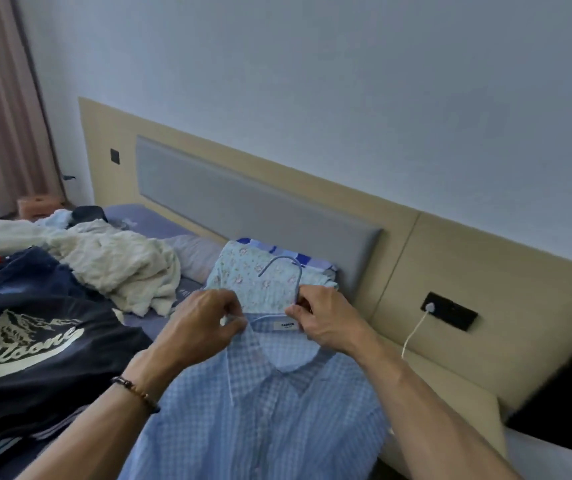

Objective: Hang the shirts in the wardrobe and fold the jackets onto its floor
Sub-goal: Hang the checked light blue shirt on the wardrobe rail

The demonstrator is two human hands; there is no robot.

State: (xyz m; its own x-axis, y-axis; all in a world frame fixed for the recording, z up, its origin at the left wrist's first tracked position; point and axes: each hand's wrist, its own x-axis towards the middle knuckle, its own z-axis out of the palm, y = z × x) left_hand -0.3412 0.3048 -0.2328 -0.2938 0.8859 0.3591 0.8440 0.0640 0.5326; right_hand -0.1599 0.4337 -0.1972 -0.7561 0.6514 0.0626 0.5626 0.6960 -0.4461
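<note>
Padded headboard (243, 202), pale wall (346, 81)

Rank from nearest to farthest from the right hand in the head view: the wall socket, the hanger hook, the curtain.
From the right hand:
1. Hanger hook, just above it.
2. Wall socket, to its right on the headboard.
3. Curtain, far left.

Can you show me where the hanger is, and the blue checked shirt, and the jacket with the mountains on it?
hanger (279, 261): head view, on its curved hook.
blue checked shirt (270, 420): head view, on the front below the collar.
jacket with the mountains (35, 344): head view, on the white print.
</note>
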